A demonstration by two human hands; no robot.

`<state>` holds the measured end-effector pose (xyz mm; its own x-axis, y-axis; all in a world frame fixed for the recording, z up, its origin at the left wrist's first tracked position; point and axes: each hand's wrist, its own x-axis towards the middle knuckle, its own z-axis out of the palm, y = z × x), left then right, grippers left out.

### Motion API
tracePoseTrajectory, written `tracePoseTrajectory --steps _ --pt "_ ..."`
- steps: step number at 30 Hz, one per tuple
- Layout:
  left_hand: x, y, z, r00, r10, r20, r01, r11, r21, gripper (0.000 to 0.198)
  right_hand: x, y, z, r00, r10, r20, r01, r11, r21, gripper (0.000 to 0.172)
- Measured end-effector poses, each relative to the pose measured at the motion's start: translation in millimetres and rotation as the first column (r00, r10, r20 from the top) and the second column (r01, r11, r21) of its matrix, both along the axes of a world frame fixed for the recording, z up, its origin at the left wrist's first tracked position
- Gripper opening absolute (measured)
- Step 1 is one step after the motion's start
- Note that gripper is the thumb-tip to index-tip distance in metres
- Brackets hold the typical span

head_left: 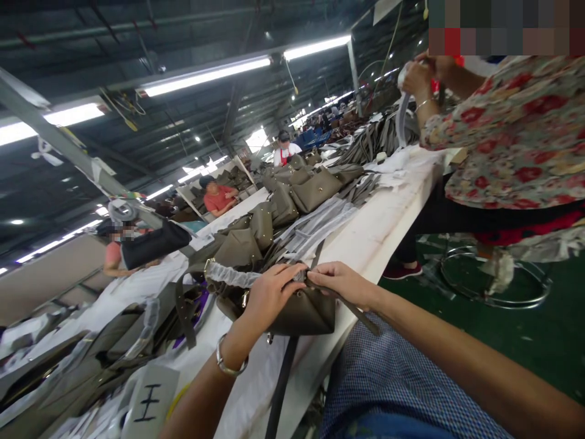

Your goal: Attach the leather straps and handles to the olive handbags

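Note:
An olive-brown handbag (304,314) lies at the near edge of the long white worktable (388,219). My left hand (269,292) grips the top of the bag, fingers curled over its handle, which is wrapped in clear plastic film (231,275). My right hand (340,281) pinches the bag's dark strap (361,317) at the top edge, fingers closed. A dark strap (280,384) hangs from the bag over the table edge. A silver bracelet (228,364) sits on my left wrist.
Several more olive bags (315,189) and wrapped straps (315,222) lie in a row along the table. A co-worker in a floral top (507,128) stands at the right and handles a strap. Other people sit farther back. A round metal stool base (493,277) rests on the green floor.

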<state>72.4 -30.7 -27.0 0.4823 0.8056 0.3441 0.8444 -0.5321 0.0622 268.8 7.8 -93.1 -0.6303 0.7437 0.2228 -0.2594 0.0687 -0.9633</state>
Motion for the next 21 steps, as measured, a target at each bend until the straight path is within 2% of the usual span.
tracePoseTrajectory --steps 4,6,8,10,12,14,15,17,21 --pt "0 -1 -10.1 0.999 -0.006 0.053 0.005 1.000 0.027 0.031 -10 -7 5.5 0.985 0.004 -0.170 -0.025 0.993 -0.117 0.045" --pt "-2 0 -10.1 0.996 -0.001 0.085 0.002 1.000 -0.003 0.032 -10 -6 13.1 0.991 -0.001 -0.132 -0.005 0.999 -0.050 0.046" --pt "-5 2 -6.5 0.989 -0.013 0.148 0.026 0.997 -0.080 0.033 -7 -1 17.2 0.999 -0.029 -0.025 0.031 0.996 0.083 0.046" --pt "-10 4 -0.7 0.972 -0.027 0.231 0.071 0.980 -0.184 0.038 -5 5 14.0 0.992 -0.114 0.054 0.104 0.982 0.159 0.047" --pt "-14 6 6.1 0.956 -0.004 0.294 0.090 0.956 -0.279 0.043 -3 9 4.4 0.960 -0.272 0.073 0.254 0.947 0.195 0.042" --pt "-15 7 12.9 0.946 0.042 0.322 0.063 0.949 -0.308 0.040 -2 10 -6.4 0.909 -0.413 0.050 0.385 0.880 0.279 0.033" --pt "-15 7 16.5 0.942 0.057 0.329 0.049 0.952 -0.304 0.037 -2 8 -10.0 0.895 -0.446 0.031 0.407 0.843 0.352 0.030" --pt "-12 6 24.1 0.937 0.066 0.343 0.038 0.957 -0.289 0.029 0 4 -11.1 0.905 -0.425 0.012 0.366 0.794 0.485 0.035" --pt "-3 4 38.8 0.928 0.046 0.370 0.069 0.954 -0.293 0.023 2 -7 6.8 0.928 -0.363 0.086 0.249 0.774 0.581 0.049"
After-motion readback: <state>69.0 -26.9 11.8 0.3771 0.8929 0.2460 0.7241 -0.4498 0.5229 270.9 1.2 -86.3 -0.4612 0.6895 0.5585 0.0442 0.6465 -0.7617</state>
